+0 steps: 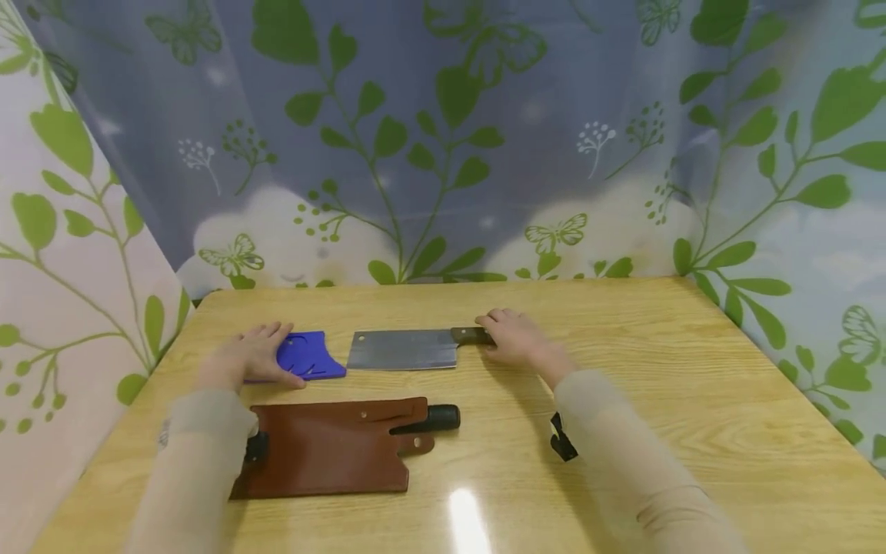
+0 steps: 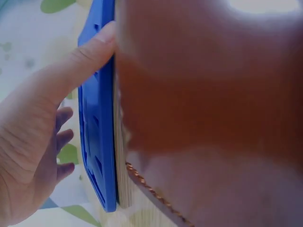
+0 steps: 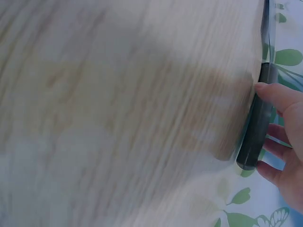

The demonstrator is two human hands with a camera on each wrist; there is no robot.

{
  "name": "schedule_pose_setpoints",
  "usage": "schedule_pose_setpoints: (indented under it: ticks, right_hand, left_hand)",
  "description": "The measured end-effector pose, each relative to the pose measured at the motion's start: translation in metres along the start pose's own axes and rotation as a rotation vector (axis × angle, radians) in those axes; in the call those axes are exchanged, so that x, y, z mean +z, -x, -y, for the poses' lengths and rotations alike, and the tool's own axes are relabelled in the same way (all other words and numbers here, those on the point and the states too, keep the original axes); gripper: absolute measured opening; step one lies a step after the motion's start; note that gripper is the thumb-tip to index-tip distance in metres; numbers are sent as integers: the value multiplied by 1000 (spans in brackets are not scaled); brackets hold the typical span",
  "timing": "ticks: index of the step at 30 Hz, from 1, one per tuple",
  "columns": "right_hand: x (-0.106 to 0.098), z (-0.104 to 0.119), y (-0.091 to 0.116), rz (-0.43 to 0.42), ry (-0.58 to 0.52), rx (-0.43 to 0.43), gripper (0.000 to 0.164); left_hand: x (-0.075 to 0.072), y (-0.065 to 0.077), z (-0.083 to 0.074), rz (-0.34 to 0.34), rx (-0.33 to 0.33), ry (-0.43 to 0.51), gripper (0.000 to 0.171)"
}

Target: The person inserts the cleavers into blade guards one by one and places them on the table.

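Observation:
On the table a cleaver (image 1: 404, 350) lies flat, its blade towards the left and its dark handle (image 3: 259, 116) on the right. My right hand (image 1: 515, 338) pinches that handle, thumb on the near side and fingers on the far side. Left of the blade, almost meeting its end, is a flat blue plastic blade guard (image 1: 311, 355) with slots cut in it. My left hand (image 1: 256, 355) spans the guard's left part, with the thumb on its near edge. In the left wrist view, the other fingers (image 2: 65, 138) are spread short of its far edge.
Nearer to me lies a brown leather sheath (image 1: 332, 446) with a black handle (image 1: 443, 418) sticking out on its right. My left forearm passes over its left end. A patterned curtain (image 1: 443, 154) hangs behind and beside the wooden table (image 1: 692, 385).

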State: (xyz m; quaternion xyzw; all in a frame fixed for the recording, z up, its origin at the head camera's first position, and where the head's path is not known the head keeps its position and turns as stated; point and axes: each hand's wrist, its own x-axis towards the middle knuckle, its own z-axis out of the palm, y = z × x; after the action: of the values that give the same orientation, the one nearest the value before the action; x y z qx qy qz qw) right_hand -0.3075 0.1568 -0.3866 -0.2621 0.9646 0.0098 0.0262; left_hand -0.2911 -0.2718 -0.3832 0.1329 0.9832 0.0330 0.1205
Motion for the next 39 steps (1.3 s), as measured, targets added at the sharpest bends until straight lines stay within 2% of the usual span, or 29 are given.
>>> schedule_pose_setpoints:
  ticks: [5,16,21,28,39]
  right_hand:
    - [5,4,-1,12,3,-11,53]
    - [3,9,0,46,28,17,45]
    - [3,9,2,41,11,-13,38]
    - [7,4,7,41,-28,-45,31]
    - [8,0,16,17,-90,-12,35]
  left_hand:
    - [3,-2,1,42,3,10,118]
    - [3,-7,-2,25,27,-12,117]
    - [1,-3,-6,18,37,-34,115]
    - [0,1,-14,19,18,-27,116]
    - [1,-1,-13,-17,34,-12,112]
